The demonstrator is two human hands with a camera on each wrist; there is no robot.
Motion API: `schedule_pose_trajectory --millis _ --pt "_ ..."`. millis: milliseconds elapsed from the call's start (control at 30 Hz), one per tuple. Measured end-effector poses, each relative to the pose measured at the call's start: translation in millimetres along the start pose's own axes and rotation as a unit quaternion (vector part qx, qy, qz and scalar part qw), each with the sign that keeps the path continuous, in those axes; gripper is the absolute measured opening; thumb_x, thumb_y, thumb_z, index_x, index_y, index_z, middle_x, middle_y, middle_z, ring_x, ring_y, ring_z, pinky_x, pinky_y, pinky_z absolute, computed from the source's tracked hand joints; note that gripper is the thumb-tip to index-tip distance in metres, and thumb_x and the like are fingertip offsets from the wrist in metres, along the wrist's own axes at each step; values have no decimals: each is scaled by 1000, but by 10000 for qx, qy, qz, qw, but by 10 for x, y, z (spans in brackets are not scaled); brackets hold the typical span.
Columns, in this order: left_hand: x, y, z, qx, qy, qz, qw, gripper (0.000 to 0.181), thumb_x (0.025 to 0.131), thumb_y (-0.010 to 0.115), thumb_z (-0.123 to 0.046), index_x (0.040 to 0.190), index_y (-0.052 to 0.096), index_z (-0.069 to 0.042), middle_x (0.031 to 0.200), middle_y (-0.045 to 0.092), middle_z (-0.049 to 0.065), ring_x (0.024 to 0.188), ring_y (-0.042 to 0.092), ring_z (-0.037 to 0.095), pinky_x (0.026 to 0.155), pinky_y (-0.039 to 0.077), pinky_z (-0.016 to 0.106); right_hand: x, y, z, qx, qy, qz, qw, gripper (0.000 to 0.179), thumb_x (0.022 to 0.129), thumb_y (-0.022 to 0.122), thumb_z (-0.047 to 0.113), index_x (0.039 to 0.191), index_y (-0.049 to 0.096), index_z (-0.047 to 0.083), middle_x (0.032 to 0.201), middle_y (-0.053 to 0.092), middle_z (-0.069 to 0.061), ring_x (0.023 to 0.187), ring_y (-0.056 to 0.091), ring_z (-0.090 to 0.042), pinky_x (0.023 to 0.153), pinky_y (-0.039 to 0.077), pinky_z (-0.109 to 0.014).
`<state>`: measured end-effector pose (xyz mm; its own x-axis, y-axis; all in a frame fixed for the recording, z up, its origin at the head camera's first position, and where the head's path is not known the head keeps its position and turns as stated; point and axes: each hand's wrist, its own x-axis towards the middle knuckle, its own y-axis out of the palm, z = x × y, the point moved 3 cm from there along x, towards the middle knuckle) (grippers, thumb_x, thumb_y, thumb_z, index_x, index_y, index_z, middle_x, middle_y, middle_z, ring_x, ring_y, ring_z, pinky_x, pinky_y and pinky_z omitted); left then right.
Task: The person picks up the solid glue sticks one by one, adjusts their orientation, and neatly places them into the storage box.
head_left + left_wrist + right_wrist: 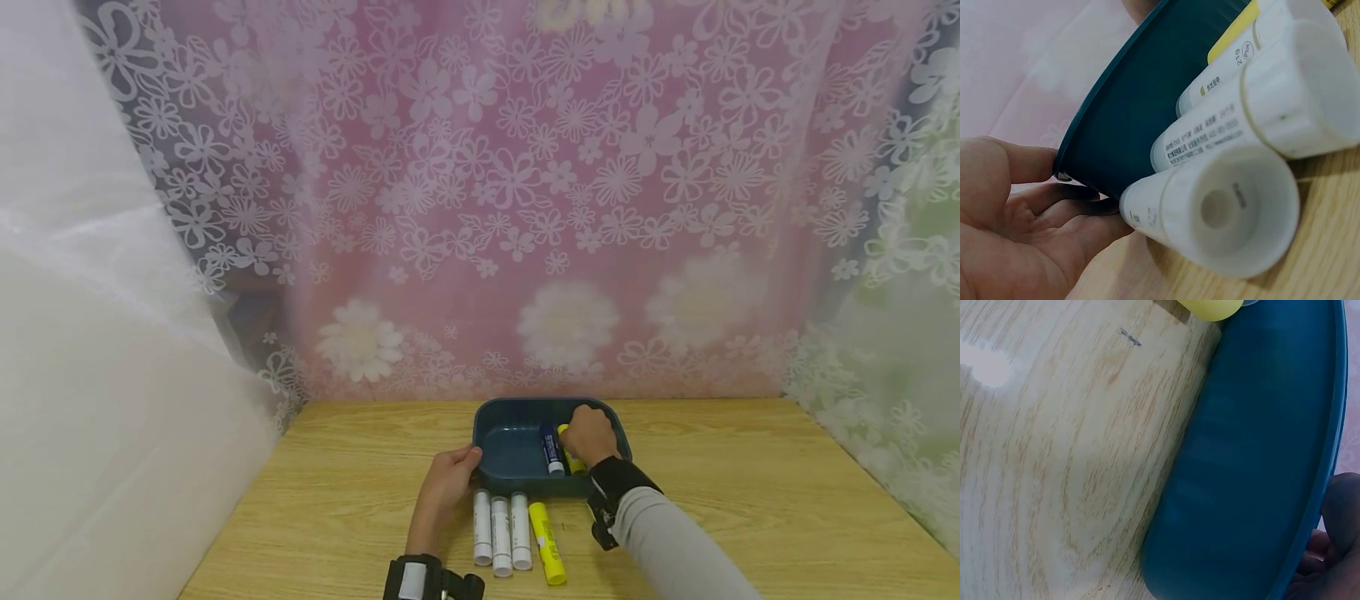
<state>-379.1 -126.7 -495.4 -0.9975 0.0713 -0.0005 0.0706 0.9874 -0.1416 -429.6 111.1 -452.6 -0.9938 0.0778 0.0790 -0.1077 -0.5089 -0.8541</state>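
Note:
A dark blue plastic bin [517, 485] stands on the table. My left hand [447, 479] grips its left wall, thumb at the rim and fingers underneath in the left wrist view. My right hand [590, 435] reaches inside at the right, its curled fingers and thumb across a yellow glue stick [574, 463]; its grip is partly hidden. Beside that one lies a dark blue glue stick [552, 450] with a white end. In front of the bin lie three white glue sticks [501, 536] side by side, with another yellow glue stick [548, 543] to their right.
The wooden table [720, 483] ends at a pink flowered curtain [525, 208] behind the bin. White sheeting [112, 375] hangs on the left and a flowered sheet [892, 358] on the right. Both wrists wear black straps with cameras.

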Motion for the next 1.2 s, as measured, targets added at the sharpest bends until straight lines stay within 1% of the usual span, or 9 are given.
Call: schedule_pose_trajectory --millis 233,500,767,900,967,1100,1133,1167,1200 --pt "10 2 4 13 -22 -6 10000 45 108 48 -19 141 51 11 141 56 30 130 57 42 99 53 50 -6 0 1 85 -4 -46 10000 13 86 67 8 82 63 -3 68 55 -10 61 54 -24 53 40 -31" --pt "-16 1 -31 38 -64 -36 10000 45 108 49 -20 141 52 10 140 58 28 128 59 40 98 55 48 1 18 -27 318 -245 -60 9992 15 84 65 4 71 58 1 60 44 -4 53 49 -21 48 35 -27" --pt "-31 -5 -43 128 -64 -83 9999 44 107 50 -20 140 54 10 138 60 28 127 60 39 97 56 48 -2 25 -33 359 -334 130 9987 23 86 68 5 66 56 3 58 41 -2 50 47 -18 47 35 -26" --pt "-22 -9 -44 154 -56 -78 9998 44 107 50 -20 139 54 10 138 59 28 127 60 39 97 56 48 -19 -30 21 271 -436 139 9986 22 88 71 9 71 59 1 56 42 -2 46 46 -16 47 36 -26" --pt "-16 -11 -42 148 -56 -78 9998 44 107 50 -19 139 55 10 138 59 28 127 60 39 98 55 47 -17 -60 44 214 -533 91 9983 26 89 70 9 68 56 3 54 38 -1 44 42 -15 47 34 -27" --pt "-14 -11 -41 110 -62 -67 9999 44 107 49 -19 139 54 11 138 59 29 128 59 40 99 54 48 -29 -133 87 258 -854 -67 9960 46 87 68 7 54 36 15 50 23 6 41 27 -11 47 25 -26" --pt "-17 -10 -41 115 -63 -68 9999 44 107 49 -19 139 54 11 138 59 29 128 59 40 99 54 48 -34 -153 94 283 -903 -62 9955 49 87 68 8 54 33 16 51 21 6 42 23 -10 48 22 -26" --pt "-21 -8 -41 111 -65 -62 9999 44 107 49 -19 139 53 12 138 58 29 128 59 40 99 54 48 -37 -171 96 307 -968 -57 9948 49 88 68 9 54 33 16 51 21 6 42 21 -10 48 21 -27" --pt "-24 -6 -37 99 -66 -50 9999 44 108 49 -19 139 53 12 139 58 29 129 58 40 99 54 48 -47 -198 103 373 -1007 -57 9942 44 88 68 10 55 39 14 51 26 6 43 24 -11 50 23 -27"
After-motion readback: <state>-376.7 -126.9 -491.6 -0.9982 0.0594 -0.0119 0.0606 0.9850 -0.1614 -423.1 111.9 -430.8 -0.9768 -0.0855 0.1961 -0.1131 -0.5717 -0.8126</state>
